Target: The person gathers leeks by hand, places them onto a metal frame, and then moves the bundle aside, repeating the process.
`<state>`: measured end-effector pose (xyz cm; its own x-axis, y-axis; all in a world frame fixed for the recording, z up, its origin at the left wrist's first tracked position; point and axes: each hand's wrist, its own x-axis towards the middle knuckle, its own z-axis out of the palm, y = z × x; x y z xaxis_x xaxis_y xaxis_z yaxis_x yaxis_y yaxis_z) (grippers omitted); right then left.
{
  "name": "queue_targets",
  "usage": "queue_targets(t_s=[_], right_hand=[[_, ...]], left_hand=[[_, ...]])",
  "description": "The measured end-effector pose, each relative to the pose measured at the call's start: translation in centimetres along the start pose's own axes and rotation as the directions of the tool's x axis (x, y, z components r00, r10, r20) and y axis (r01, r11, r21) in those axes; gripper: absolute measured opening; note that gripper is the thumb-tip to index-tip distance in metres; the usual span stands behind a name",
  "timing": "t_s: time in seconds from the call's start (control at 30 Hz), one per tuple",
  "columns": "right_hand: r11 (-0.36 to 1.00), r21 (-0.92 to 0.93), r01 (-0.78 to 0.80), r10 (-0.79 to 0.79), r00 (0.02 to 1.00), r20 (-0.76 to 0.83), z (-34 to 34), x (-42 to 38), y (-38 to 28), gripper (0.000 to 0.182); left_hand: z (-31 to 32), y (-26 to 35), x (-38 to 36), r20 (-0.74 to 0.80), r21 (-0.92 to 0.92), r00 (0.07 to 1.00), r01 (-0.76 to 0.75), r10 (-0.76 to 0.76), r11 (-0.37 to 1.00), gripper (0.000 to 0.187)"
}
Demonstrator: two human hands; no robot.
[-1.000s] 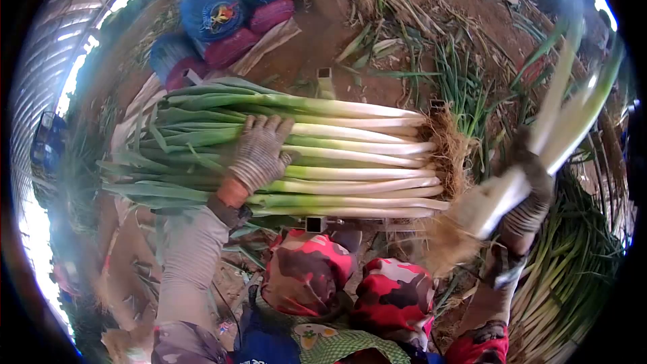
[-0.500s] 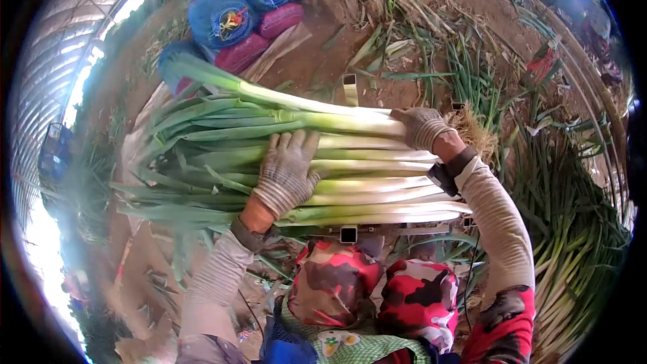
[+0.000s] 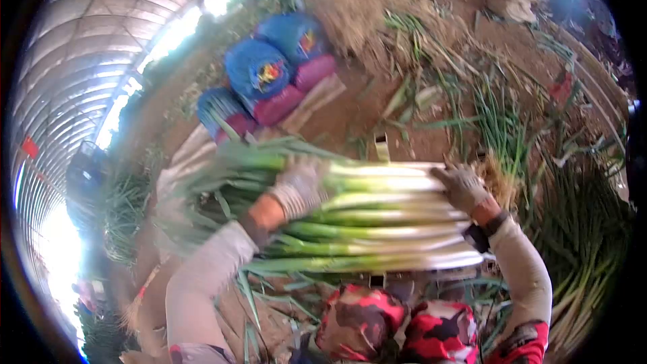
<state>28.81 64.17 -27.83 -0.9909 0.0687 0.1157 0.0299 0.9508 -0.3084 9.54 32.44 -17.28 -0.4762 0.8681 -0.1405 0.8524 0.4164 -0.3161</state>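
- We are seeing the right hand (image 3: 461, 187) resting over the white ends, near the roots (image 3: 502, 178), no longer swinging stalks out at the right.
- The left hand (image 3: 301, 184) is lying across the greener part; blur is keeping us from telling whether either hand is grasping or merely pressing.
- The green onions (image 3: 387, 232) are lying side by side beyond the knees (image 3: 364, 323); we are judging that the carried stalks are now joining this row.

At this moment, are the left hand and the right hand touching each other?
Apart. The head view shows it: the left hand is over the stalks' greener part, the right hand near their white ends, stalks visible between.
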Motion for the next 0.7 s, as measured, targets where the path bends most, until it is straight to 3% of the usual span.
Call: queue_targets(t_s=[0.03,0.1,0.17,0.23,0.27,0.3,0.33,0.37,0.4,0.47,0.57,0.6,0.63,0.7], right_hand=[[1.0,-0.013,-0.009,0.009,1.0,0.017,0.0,-0.3,0.6,0.046],[1.0,0.023,0.017,-0.018,1.0,0.008,1.4,-0.6,2.2,0.047],[0.995,0.082,0.059,-0.06,0.998,0.018,1.3,-0.4,2.8,0.048],[0.982,0.153,0.112,-0.12,0.992,0.044,0.1,-0.7,3.1,0.05],[0.983,0.049,0.177,-0.178,0.984,0.021,1.3,-0.9,4.6,0.055],[0.958,0.164,0.235,-0.229,0.972,-0.054,0.6,-2.3,4.8,0.055],[0.951,0.269,0.15,-0.143,0.989,-0.044,-0.2,-3.1,4.0,0.047],[0.93,0.365,0.047,-0.042,0.999,-0.022,-0.7,-3.6,3.6,0.042],[0.932,-0.007,0.363,-0.36,0.919,-0.159,1.4,-4.0,5.4,0.054],[0.996,0.087,0.009,-0.001,0.995,-0.095,1.2,-3.8,2.8,0.06],[0.991,0.093,-0.095,0.09,0.995,0.051,2.0,-2.9,2.4,0.063],[0.988,0.093,-0.123,0.113,0.988,0.107,2.6,-2.6,2.4,0.063],[0.983,0.043,-0.181,0.175,0.978,0.112,2.2,-2.7,2.0,0.064],[0.988,0.091,-0.129,0.127,0.992,0.022,2.5,-3.0,2.4,0.062]], left_hand=[[-1.9,1.2,-0.9,0.081,0.001,0.997,0.015,-0.015,1.0,0.075],[-1.3,1.2,-2.0,-0.013,-0.071,1.0,-0.007,0.006,0.997,0.071],[-1.3,0.2,-1.1,0.062,-0.225,0.998,-0.001,0.015,0.974,0.069],[0.9,-1.4,1.1,0.072,-0.201,0.996,-0.046,0.061,0.978,0.066],[3.3,-2.1,1.8,-0.065,-0.079,0.992,-0.116,0.111,0.99,0.063],[0.3,-1.3,1.8,0.15,-0.055,0.987,-0.057,0.065,0.997,0.061],[0.1,-1.1,2.0,0.197,-0.093,0.978,-0.056,0.074,0.994,0.058],[1.9,-1.6,1.7,0.069,-0.128,0.988,-0.129,0.139,0.983,0.056],[2.0,-1.2,1.2,0.075,-0.104,0.996,-0.049,0.057,0.993,0.057],[2.4,-0.3,0.6,-0.033,-0.059,0.999,-0.038,0.036,0.998,0.057],[1.5,-0.7,1.5,0.157,-0.106,0.988,0.016,0.001,0.994,0.059],[1.7,-0.8,1.7,0.148,-0.081,0.989,-0.001,0.013,0.997,0.058],[2.0,-0.8,1.7,0.141,-0.059,0.99,-0.013,0.022,0.998,0.057],[2.5,-1.1,1.6,0.112,-0.053,0.993,-0.018,0.024,0.998,0.056]])
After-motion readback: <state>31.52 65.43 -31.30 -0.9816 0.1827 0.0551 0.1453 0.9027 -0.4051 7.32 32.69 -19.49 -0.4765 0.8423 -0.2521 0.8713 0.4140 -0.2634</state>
